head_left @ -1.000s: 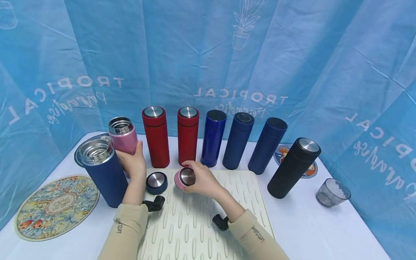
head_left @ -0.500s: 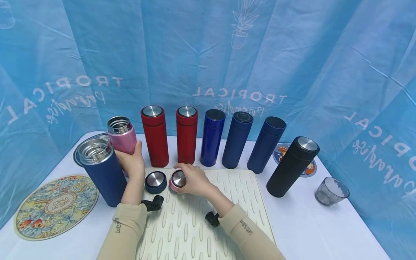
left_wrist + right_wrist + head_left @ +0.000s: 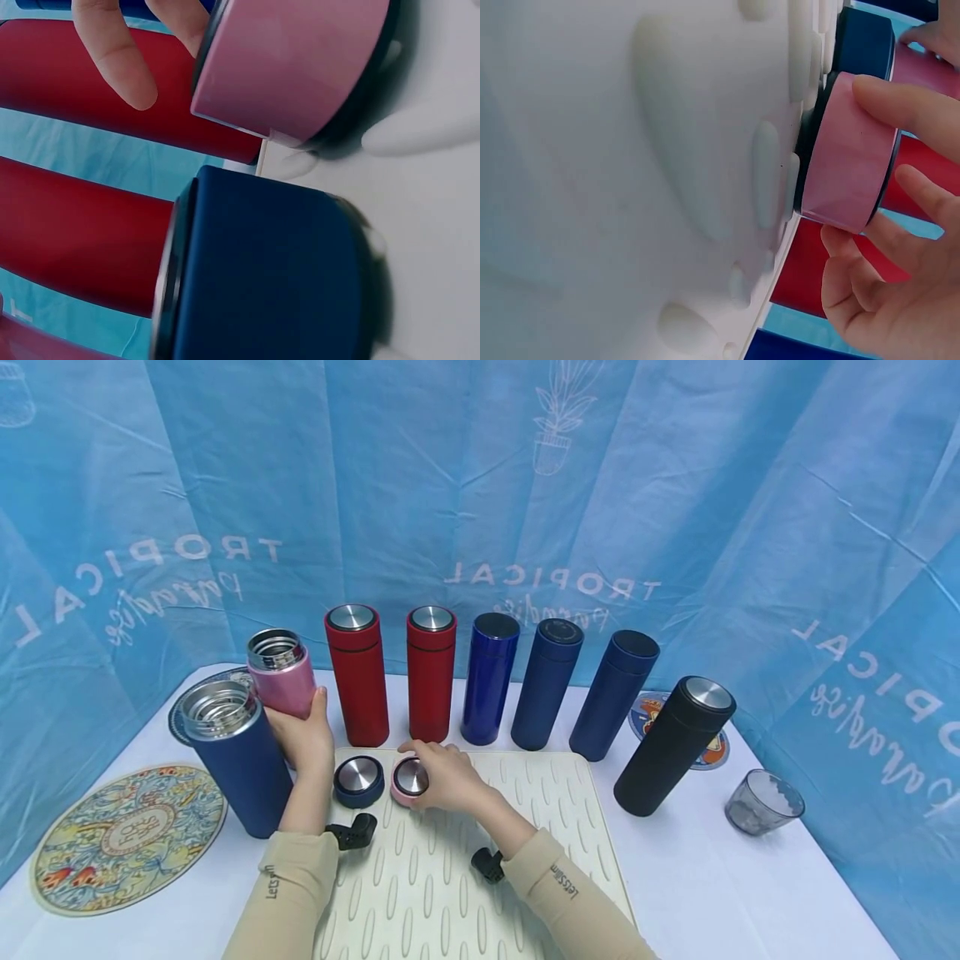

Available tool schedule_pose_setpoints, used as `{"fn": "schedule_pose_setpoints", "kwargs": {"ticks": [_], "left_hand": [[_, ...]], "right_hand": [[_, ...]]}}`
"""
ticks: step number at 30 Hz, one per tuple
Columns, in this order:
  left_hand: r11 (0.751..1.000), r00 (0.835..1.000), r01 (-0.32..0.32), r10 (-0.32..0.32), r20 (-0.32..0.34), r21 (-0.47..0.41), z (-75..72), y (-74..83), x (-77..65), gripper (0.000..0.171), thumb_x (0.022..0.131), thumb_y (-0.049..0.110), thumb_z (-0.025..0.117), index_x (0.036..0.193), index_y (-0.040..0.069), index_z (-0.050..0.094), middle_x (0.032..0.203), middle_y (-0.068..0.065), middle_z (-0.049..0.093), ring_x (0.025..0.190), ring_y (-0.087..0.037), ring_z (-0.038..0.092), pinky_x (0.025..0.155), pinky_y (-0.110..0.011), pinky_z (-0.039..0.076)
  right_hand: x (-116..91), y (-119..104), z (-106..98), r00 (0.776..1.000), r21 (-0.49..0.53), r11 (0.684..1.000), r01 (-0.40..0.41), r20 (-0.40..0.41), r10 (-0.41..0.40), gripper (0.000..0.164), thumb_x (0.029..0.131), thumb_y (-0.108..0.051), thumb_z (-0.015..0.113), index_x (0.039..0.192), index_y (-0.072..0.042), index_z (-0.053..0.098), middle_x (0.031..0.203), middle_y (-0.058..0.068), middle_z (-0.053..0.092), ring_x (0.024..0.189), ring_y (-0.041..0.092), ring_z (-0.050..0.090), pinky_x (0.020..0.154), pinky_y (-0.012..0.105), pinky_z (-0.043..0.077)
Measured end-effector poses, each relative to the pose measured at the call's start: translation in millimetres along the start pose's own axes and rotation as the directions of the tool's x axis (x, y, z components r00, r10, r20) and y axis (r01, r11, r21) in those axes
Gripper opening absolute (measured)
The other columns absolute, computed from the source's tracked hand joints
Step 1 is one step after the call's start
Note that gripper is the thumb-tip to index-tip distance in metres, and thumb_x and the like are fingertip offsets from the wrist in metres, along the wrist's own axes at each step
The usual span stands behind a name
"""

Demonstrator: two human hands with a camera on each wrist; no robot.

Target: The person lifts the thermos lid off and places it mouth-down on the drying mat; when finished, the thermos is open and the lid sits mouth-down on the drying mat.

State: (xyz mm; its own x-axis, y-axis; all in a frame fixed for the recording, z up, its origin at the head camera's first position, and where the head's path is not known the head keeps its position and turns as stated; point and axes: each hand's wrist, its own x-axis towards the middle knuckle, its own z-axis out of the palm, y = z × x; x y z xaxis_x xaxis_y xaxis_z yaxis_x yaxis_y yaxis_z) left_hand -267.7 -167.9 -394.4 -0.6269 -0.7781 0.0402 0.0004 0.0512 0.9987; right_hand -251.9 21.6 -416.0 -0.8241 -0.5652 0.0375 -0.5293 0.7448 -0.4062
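A pink thermos bottle (image 3: 283, 681), its steel mouth uncovered, stands at the left with my left hand (image 3: 306, 737) gripping its side. My right hand (image 3: 448, 778) is at the pink lid (image 3: 409, 777), which sits on the pale mat with its steel disc up. In the right wrist view the thumb (image 3: 900, 109) lies against the lid's side, and other fingers are at the opposite side. One finger stands off the lid. Beside it on the mat is a navy lid (image 3: 359, 781). A large lidless navy thermos (image 3: 243, 768) stands left of my left hand.
Along the back stand two red thermoses (image 3: 357, 685), several blue ones (image 3: 489, 685) and a black one (image 3: 667, 756). A glass cup (image 3: 763, 803) is at the right, a patterned round placemat (image 3: 127, 835) at the left. The ribbed mat (image 3: 465, 877) lies in front.
My right hand has carried the pink lid left and set it down on the mat beside the navy lid. One finger has lifted slightly. My left hand stays on the pink thermos.
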Motion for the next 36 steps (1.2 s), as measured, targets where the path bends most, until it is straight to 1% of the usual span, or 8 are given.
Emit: {"fn": "schedule_pose_setpoints", "kwargs": {"ticks": [10, 16, 20, 23, 27, 29, 32, 36], "left_hand": [[1.0, 1.0, -0.017, 0.017, 0.002, 0.003, -0.8, -1.0, -0.2, 0.092, 0.084, 0.036, 0.064, 0.148, 0.017, 0.0, 0.152, -0.002, 0.014, 0.138, -0.012, 0.016, 0.113, -0.028, 0.011], [1.0, 1.0, -0.01, 0.01, 0.001, 0.006, -0.8, -0.9, -0.1, 0.091, 0.084, 0.034, 0.065, 0.148, 0.016, 0.002, 0.152, -0.004, 0.015, 0.138, -0.013, 0.017, 0.113, -0.028, 0.011], [1.0, 1.0, -0.008, 0.008, 0.001, 0.0, -0.4, -1.8, 0.7, 0.091, 0.084, 0.033, 0.065, 0.148, 0.014, 0.003, 0.152, -0.005, 0.015, 0.138, -0.014, 0.017, 0.113, -0.026, 0.01], [1.0, 1.0, -0.014, 0.014, 0.0, -0.006, -0.2, -2.7, 1.4, 0.091, 0.084, 0.032, 0.065, 0.148, 0.014, 0.003, 0.152, -0.006, 0.015, 0.138, -0.014, 0.017, 0.112, -0.025, 0.01], [0.999, 0.999, -0.036, 0.036, -0.003, -0.018, -0.1, -3.8, 1.9, 0.091, 0.084, 0.029, 0.066, 0.148, 0.012, 0.004, 0.152, -0.007, 0.016, 0.138, -0.013, 0.018, 0.112, -0.024, 0.01], [0.999, 0.999, -0.044, 0.044, -0.006, -0.022, -0.1, -4.1, 1.7, 0.09, 0.084, 0.027, 0.066, 0.148, 0.011, 0.004, 0.152, -0.007, 0.016, 0.137, -0.014, 0.018, 0.112, -0.023, 0.011], [0.999, 0.999, -0.046, 0.046, -0.004, -0.017, -0.2, -3.9, 1.0, 0.09, 0.085, 0.028, 0.066, 0.148, 0.012, 0.004, 0.152, -0.007, 0.015, 0.138, -0.013, 0.017, 0.112, -0.024, 0.01], [0.999, 0.999, -0.051, 0.051, -0.003, -0.013, -0.7, -2.9, 0.4, 0.09, 0.085, 0.029, 0.065, 0.148, 0.012, 0.003, 0.152, -0.006, 0.015, 0.137, -0.013, 0.017, 0.111, -0.023, 0.01]], "right_hand": [[0.6, 0.8, 0.9, 0.999, -0.018, 0.999, 0.028, 0.022, -0.028, 0.072, 0.07, -0.027, 0.08, 0.132, -0.022, 0.044, 0.124, 0.002, 0.056, 0.104, 0.022, 0.05, 0.083, 0.034, 0.04], [-3.0, 2.5, -3.0, 1.0, 0.02, 1.0, 0.001, 0.011, -0.001, 0.074, 0.069, -0.032, 0.08, 0.133, -0.024, 0.045, 0.129, 0.004, 0.051, 0.111, 0.023, 0.048, 0.088, 0.037, 0.041], [-6.7, 7.3, -8.5, 1.0, 0.086, 0.996, 0.011, -0.026, -0.009, 0.071, 0.069, -0.032, 0.08, 0.132, -0.021, 0.047, 0.127, 0.002, 0.053, 0.115, 0.019, 0.049, 0.092, 0.037, 0.041], [-12.0, 11.5, -14.7, 0.999, 0.175, 0.984, 0.016, -0.038, -0.01, 0.07, 0.07, -0.028, 0.08, 0.132, -0.017, 0.048, 0.128, 0.001, 0.053, 0.118, 0.019, 0.048, 0.095, 0.038, 0.041], [-21.5, 18.5, -23.4, 0.999, 0.304, 0.953, -0.014, -0.043, 0.028, 0.068, 0.073, -0.021, 0.078, 0.134, -0.015, 0.046, 0.131, 0.007, 0.051, 0.119, 0.026, 0.047, 0.092, 0.043, 0.043], [-26.3, 22.7, -27.2, 0.998, 0.345, 0.938, -0.031, -0.048, 0.051, 0.067, 0.074, -0.019, 0.077, 0.134, -0.015, 0.046, 0.13, 0.011, 0.051, 0.117, 0.03, 0.047, 0.089, 0.044, 0.045], [-33.7, 29.1, -32.4, 0.995, 0.384, 0.922, -0.05, -0.063, 0.081, 0.068, 0.074, -0.017, 0.076, 0.134, -0.014, 0.045, 0.129, 0.015, 0.05, 0.114, 0.033, 0.048, 0.085, 0.044, 0.047], [-43.0, 38.7, -37.4, 0.989, 0.404, 0.911, -0.086, -0.078, 0.128, 0.068, 0.075, -0.018, 0.075, 0.135, -0.014, 0.044, 0.129, 0.013, 0.051, 0.115, 0.033, 0.048, 0.086, 0.044, 0.047]]}}
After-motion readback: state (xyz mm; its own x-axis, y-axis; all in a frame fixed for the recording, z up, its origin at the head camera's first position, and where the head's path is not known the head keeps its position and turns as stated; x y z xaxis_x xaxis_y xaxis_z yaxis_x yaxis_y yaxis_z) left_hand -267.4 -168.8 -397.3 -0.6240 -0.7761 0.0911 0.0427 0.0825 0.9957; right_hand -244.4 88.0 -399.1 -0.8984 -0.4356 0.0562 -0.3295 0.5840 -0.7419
